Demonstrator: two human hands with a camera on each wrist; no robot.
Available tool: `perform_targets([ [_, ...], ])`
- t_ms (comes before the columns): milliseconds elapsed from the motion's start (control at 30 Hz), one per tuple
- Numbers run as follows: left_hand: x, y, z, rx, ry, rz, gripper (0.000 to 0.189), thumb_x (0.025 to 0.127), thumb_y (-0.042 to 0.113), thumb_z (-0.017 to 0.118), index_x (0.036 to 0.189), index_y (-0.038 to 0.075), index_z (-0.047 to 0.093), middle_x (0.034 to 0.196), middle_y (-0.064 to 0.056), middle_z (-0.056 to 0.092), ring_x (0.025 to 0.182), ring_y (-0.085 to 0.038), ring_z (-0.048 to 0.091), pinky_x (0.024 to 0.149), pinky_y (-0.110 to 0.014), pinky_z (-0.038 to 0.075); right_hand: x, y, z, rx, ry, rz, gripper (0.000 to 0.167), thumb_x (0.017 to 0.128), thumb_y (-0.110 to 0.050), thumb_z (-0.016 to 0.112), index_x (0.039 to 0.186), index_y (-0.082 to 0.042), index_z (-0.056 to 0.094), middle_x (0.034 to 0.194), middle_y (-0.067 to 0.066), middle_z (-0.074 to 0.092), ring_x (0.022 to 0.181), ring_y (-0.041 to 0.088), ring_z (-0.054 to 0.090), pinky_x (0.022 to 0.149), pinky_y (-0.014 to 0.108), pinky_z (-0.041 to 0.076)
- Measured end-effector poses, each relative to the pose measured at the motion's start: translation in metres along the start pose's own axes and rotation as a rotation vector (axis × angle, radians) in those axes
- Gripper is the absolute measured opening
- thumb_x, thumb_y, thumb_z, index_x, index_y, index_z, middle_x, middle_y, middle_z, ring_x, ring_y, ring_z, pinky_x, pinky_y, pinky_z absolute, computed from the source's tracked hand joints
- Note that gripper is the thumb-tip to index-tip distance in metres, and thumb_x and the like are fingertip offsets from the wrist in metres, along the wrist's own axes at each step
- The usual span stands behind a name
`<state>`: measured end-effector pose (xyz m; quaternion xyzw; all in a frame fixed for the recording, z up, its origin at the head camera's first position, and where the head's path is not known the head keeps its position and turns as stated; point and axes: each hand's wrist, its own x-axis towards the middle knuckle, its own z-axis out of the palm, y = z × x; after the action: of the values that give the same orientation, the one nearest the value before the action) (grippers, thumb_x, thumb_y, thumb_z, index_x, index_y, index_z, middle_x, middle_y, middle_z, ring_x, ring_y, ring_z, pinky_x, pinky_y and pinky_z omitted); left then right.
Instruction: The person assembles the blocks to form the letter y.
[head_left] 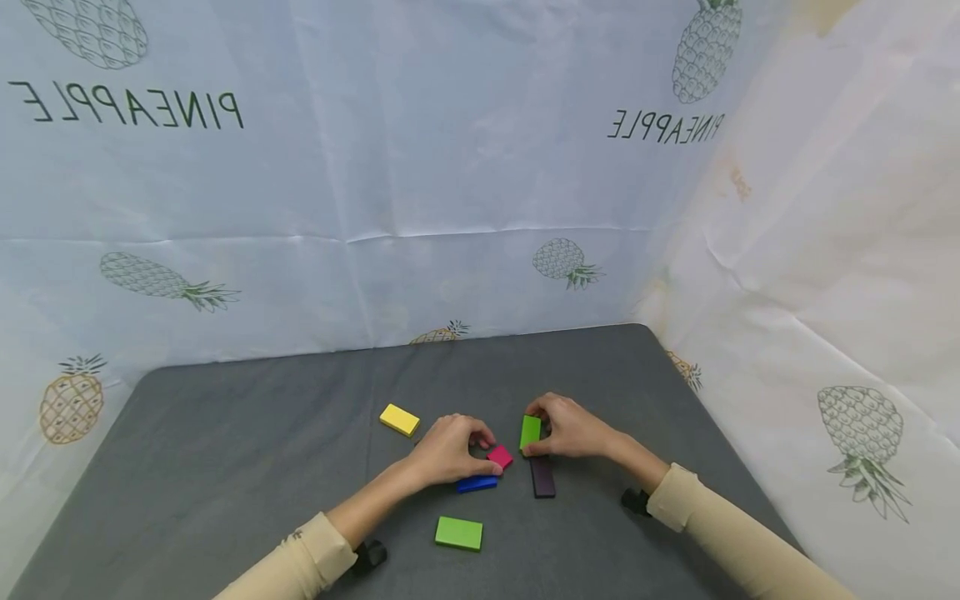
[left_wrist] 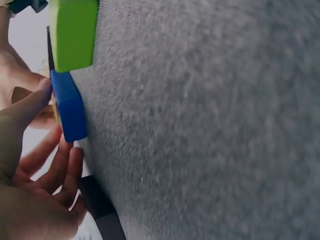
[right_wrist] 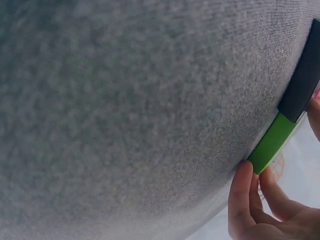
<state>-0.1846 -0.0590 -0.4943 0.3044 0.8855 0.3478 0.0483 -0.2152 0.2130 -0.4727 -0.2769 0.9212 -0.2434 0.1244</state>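
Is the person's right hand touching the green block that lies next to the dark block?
Touching. In the right wrist view, fingers of the right hand meet the green block at its end.

I make out a far green block (head_left: pixel 530 431) and a near green block (head_left: pixel 458 533), both plain lime. The pink block (head_left: pixel 500 457), blue block (head_left: pixel 477 484) and yellow block (head_left: pixel 399 419) look solid and vivid to me; the dark block (head_left: pixel 543 479) is nearly black. My surface (head_left: pixel 262 467) is dark grey, finely speckled up close. The pale sheet (head_left: pixel 450 175) carries green and orange pineapples with green lettering; the sleeves (head_left: pixel 738 533) are beige.
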Motion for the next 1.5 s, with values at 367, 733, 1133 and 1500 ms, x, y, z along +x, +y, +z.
perform_targets([
  [367,0.004,0.007,0.008,0.074,0.084,-0.032,0.026,0.081,0.036,0.094,0.091,0.016,0.080,0.082,0.005,0.078,0.073,-0.003,0.063,0.072,-0.023,0.047,0.002,-0.003,0.002,-0.001,0.023,-0.003,0.062,0.088,-0.038,0.091,0.130,0.002,0.070,0.119,0.012,0.073,0.103,0.021,0.069,0.087,0.032,0.058],
  [733,0.007,0.010,0.014,0.138,0.140,-0.063,0.017,0.078,0.029,0.086,0.082,0.017,0.076,0.074,0.008,0.071,0.067,-0.001,0.048,0.069,-0.022,0.039,0.010,-0.002,0.000,-0.028,0.065,-0.034,0.057,0.087,-0.037,0.089,0.125,0.003,0.073,0.111,0.012,0.073,0.095,0.019,0.067,0.080,0.027,0.056],
  [1133,0.023,0.002,0.007,0.078,0.160,-0.149,0.017,0.080,0.024,0.087,0.085,0.012,0.076,0.075,0.005,0.071,0.062,0.000,0.054,0.061,-0.020,0.047,0.038,0.000,-0.012,0.025,0.078,0.067,0.057,0.087,-0.038,0.087,0.125,0.003,0.075,0.117,0.016,0.078,0.096,0.019,0.073,0.086,0.038,0.062],
  [1500,0.023,-0.004,0.009,0.083,0.152,-0.147,0.027,0.083,0.033,0.090,0.093,0.011,0.078,0.082,0.003,0.075,0.071,-0.006,0.061,0.067,-0.023,0.050,0.050,0.002,-0.010,0.021,0.072,0.101,0.062,0.088,-0.039,0.087,0.128,0.005,0.073,0.121,0.020,0.078,0.098,0.023,0.075,0.088,0.041,0.063],
])
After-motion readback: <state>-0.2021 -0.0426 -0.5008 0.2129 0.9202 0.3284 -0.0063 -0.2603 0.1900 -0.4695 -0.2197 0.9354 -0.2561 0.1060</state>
